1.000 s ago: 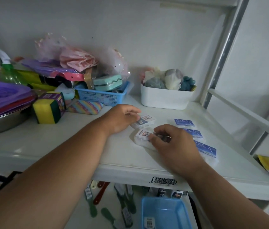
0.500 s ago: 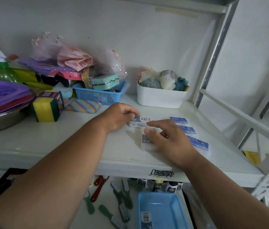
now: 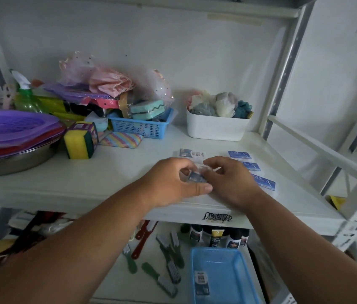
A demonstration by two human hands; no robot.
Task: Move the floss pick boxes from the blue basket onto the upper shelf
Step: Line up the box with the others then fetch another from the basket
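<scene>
Clear floss box (image 3: 195, 177) on the upper shelf (image 3: 111, 178), near its front edge. Both hands on it: left hand (image 3: 171, 183) pinches its left end, thumb along the near side; right hand (image 3: 230, 178) curls fingers over its right end. Another box (image 3: 191, 154) lies just behind; three blue-labelled boxes (image 3: 251, 166) in a row to the right. Blue basket (image 3: 223, 279) sits on the lower shelf, one box (image 3: 201, 283) left inside, label blurred, probably floss picks too.

Step in hand: squaring this box in place. Next: let go, reach down for the last one.
</scene>
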